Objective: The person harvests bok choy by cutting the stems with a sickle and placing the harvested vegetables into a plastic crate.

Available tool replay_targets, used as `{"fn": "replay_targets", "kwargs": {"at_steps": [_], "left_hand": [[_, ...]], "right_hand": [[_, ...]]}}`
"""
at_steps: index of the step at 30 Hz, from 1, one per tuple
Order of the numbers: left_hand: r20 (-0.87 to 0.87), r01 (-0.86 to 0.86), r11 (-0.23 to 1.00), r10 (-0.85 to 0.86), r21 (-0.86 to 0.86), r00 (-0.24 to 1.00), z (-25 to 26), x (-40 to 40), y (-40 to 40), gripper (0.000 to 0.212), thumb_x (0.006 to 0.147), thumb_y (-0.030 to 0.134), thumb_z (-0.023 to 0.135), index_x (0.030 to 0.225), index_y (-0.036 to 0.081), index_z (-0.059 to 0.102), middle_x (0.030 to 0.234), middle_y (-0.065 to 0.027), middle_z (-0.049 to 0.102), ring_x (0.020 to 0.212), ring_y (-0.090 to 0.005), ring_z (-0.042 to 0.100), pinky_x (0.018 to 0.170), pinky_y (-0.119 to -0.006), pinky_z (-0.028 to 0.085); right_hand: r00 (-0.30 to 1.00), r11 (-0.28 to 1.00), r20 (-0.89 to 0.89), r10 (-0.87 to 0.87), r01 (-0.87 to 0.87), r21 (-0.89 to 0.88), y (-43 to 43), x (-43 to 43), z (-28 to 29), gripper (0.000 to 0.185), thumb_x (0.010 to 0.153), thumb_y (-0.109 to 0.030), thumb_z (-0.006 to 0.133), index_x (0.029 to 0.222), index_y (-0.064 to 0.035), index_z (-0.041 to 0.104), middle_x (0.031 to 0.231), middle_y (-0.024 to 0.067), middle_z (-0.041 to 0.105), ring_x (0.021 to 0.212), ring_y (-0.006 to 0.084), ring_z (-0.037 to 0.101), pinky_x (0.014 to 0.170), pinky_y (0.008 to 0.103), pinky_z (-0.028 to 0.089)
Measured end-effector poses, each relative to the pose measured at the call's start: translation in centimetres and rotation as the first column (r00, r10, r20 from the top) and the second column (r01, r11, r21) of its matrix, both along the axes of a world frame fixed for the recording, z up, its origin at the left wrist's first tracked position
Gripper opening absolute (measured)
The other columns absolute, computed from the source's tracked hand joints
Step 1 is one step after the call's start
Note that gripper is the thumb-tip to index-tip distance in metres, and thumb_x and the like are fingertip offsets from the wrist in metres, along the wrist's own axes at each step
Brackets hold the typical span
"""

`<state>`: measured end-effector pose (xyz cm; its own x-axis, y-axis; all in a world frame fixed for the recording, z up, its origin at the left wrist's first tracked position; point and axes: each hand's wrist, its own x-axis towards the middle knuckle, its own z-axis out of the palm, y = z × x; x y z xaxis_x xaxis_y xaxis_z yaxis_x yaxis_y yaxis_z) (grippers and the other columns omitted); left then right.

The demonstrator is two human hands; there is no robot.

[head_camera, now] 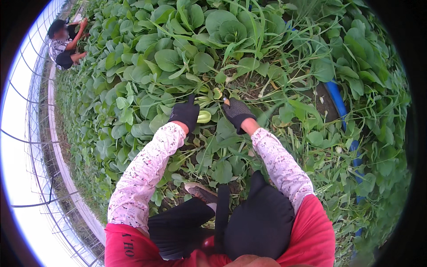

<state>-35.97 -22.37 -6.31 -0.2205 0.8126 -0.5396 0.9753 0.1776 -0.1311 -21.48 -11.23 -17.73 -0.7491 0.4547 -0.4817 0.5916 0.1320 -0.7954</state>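
My left hand (185, 114), in a dark glove, is among the leafy greens. A pale green bok choy base (203, 116) shows at its right side, and its fingers are curled around the plant. To the right, my right hand (237, 111), in a dark dotted glove, is closed on a small tool (226, 101) with a light wooden handle and metal collar; its blade is hidden. A yellowing leaf (218, 93) lies just beyond the tool. Broad-leaved green plants (168, 60) surround both hands.
A blue hose (336, 100) runs through plants and grass on the right. At far left, a pale border strip (56, 133) follows the greenhouse frame (26, 142). Another person (63, 45) squats at the upper left. My shoe (200, 192) is below my hands.
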Motion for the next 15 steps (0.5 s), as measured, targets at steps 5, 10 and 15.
{"fn": "replay_targets", "kwargs": {"at_steps": [5,10,15], "left_hand": [[-0.069,0.137,0.99,-0.138,-0.02,0.988,0.2,-0.8,1.4,0.02,0.072,0.008,0.058,0.091,0.004,0.062,0.122,-0.0201,0.051,0.077,-0.0297,0.065,0.065,-0.04,0.051],[-0.074,-0.072,0.992,0.064,-0.106,0.995,-1.0,-2.1,2.0,0.07,0.067,0.012,0.065,0.128,-0.006,0.036,0.084,-0.0188,0.064,0.078,-0.0322,0.064,0.067,-0.039,0.05],[-0.073,-0.107,0.988,0.1,-0.112,0.992,-1.1,-1.8,2.1,0.038,0.076,0.014,0.057,0.11,-0.003,0.051,0.089,-0.0188,0.063,0.082,-0.0316,0.063,0.07,-0.04,0.05]], "right_hand": [[0.984,0.983,-0.029,0.175,-0.173,0.067,0.3,-2.4,0.8,0.038,0.088,-0.03,0.04,0.096,0.0016,0.058,0.097,0.0261,0.058,0.091,0.0412,0.056,0.082,0.0451,0.044],[0.972,0.975,-0.07,0.223,-0.221,0.036,0.9,-2.5,1.4,0.036,0.088,-0.029,0.04,0.094,0.0017,0.058,0.097,0.0256,0.058,0.089,0.0404,0.056,0.081,0.0441,0.044],[0.967,0.982,-0.184,0.174,-0.157,0.104,0.7,-1.9,-0.9,0.039,0.088,-0.033,0.041,0.094,0.0026,0.057,0.093,0.0261,0.059,0.087,0.0417,0.056,0.078,0.0441,0.044]]}}
